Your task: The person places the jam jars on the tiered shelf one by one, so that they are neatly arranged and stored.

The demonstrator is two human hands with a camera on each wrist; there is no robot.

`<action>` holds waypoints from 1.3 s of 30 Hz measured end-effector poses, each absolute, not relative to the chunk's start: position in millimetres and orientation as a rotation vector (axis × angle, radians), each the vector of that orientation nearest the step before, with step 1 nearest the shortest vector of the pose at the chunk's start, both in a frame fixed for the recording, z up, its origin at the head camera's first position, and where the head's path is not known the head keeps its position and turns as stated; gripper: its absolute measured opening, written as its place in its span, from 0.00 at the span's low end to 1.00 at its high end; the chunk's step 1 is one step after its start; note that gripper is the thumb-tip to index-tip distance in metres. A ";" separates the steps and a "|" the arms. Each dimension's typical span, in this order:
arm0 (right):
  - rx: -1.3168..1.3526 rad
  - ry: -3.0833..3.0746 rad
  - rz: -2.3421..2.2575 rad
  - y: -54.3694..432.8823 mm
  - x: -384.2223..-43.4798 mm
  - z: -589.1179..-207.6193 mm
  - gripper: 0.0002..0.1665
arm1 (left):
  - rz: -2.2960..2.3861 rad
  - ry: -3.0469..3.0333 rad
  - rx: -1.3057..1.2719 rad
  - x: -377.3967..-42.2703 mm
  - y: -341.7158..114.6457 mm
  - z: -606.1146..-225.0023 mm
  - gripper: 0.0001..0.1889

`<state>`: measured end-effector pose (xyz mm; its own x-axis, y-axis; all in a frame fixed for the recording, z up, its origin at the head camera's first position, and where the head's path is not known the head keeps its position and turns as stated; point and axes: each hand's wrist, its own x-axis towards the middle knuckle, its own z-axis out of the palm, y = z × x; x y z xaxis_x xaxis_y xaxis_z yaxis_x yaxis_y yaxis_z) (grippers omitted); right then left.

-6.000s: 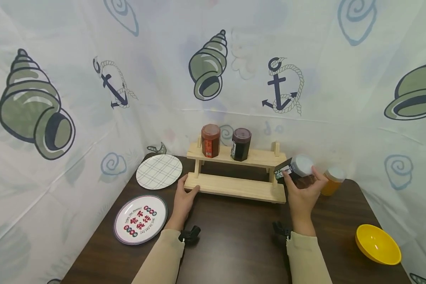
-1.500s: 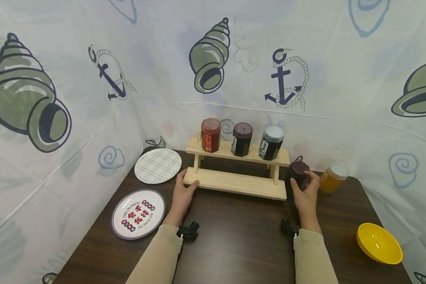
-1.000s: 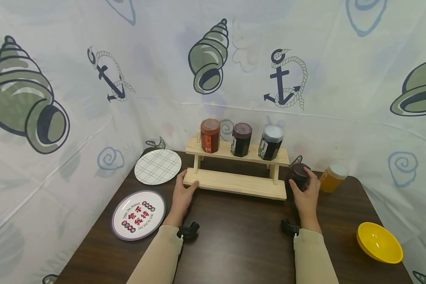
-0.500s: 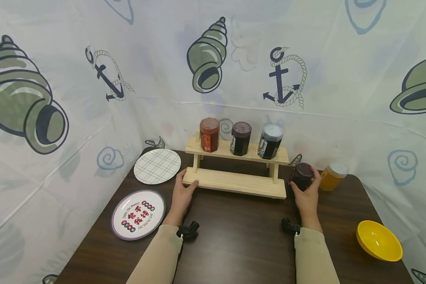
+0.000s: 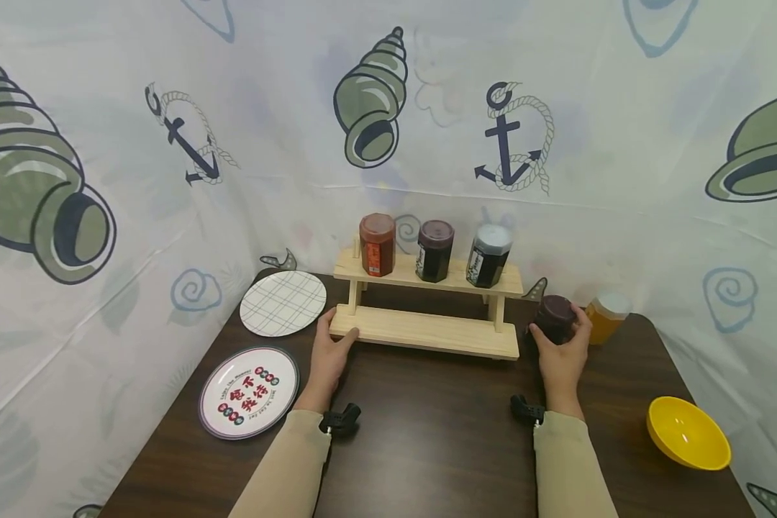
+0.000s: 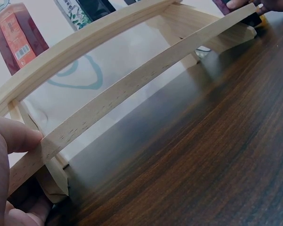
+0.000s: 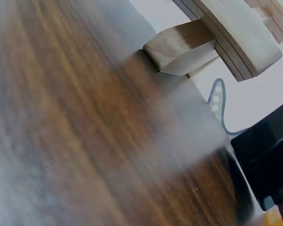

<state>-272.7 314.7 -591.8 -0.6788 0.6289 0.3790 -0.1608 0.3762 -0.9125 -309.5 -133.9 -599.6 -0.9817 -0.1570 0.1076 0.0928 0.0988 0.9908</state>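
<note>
My left hand [image 5: 328, 363] grips the left end of the two-tier wooden rack [image 5: 427, 332], thumb over the lower shelf's front edge. In the left wrist view that thumb presses the lower board [image 6: 99, 113] and other fingers are partly hidden beneath. Off the rack's right end, my right hand [image 5: 563, 363] holds a dark jar with a maroon lid [image 5: 555, 316], thumb and fingers on opposite sides. Along the upper shelf stand a red jar [image 5: 378, 244], a dark purple-lidded jar [image 5: 435, 250] and a dark white-lidded jar [image 5: 489, 256].
An amber jar with a whitish lid [image 5: 606, 318] stands right of my right hand. A yellow bowl [image 5: 688, 433] is at the table's right. To the left lie a checked oval placemat [image 5: 283, 303] and a white plate with red lettering [image 5: 249, 393]. A patterned curtain [image 5: 285, 108] closes the back.
Six seconds ago my right hand held the white-lidded jar; that jar now stands on the upper shelf. The right hand has since gripped the maroon-lidded jar, which has shifted slightly right. The left hand stays.
</note>
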 end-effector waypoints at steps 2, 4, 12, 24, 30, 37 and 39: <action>-0.382 -1.888 1.362 314.0 -273.8 -590.0 0.57 | -1.985 -2.185 0.069 -310.4 -134.5 -598.2 0.39; -0.347 -1.862 1.350 313.5 -274.6 -588.3 0.56 | -1.979 -2.189 0.070 -311.6 -134.9 -597.4 0.39; -0.227 -1.696 1.403 308.5 -271.7 -582.3 0.53 | -1.981 -2.196 0.059 -310.7 -134.9 -597.1 0.40; -0.129 -1.537 1.459 277.8 -256.3 -550.1 0.42 | -1.999 -2.185 0.071 -311.3 -134.5 -596.1 0.39; -0.084 -1.559 1.417 262.9 -254.9 -551.0 0.43 | -1.990 -2.196 0.077 -309.7 -134.0 -596.5 0.40; -0.100 -1.590 1.392 262.6 -260.0 -562.7 0.47 | -2.003 -2.183 0.079 -307.7 -132.6 -596.1 0.40; -0.100 -1.617 1.379 264.7 -262.3 -567.6 0.47 | -2.017 -2.180 0.093 -308.6 -132.0 -596.4 0.40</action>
